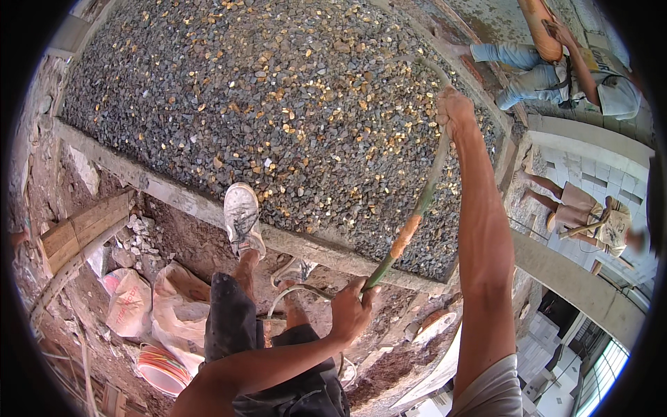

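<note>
A long green hose (pixel 425 198) with an orange-brown wrapped stretch runs slantwise between my two hands. My left hand (pixel 351 311) is closed round its lower part, near the bed's front edge. Farther up, with the arm stretched out over the gravel, my right hand (pixel 455 111) grips the same hose. Beyond that fist the hose curves left over the stones; whether water comes out I cannot tell. Under it lies a wide bed of grey and tan gravel (pixel 278 104). From my left hand the hose loops back beside my legs.
A narrow concrete edge (pixel 167 191) borders the gravel, with my white shoe (pixel 242 215) on it. Left are a wooden beam (pixel 87 229), sacks (pixel 177 299) and a pinkish basin (pixel 163 368). At right, one person (pixel 524 66) holds a long brown object; another (pixel 580 208) stands lower.
</note>
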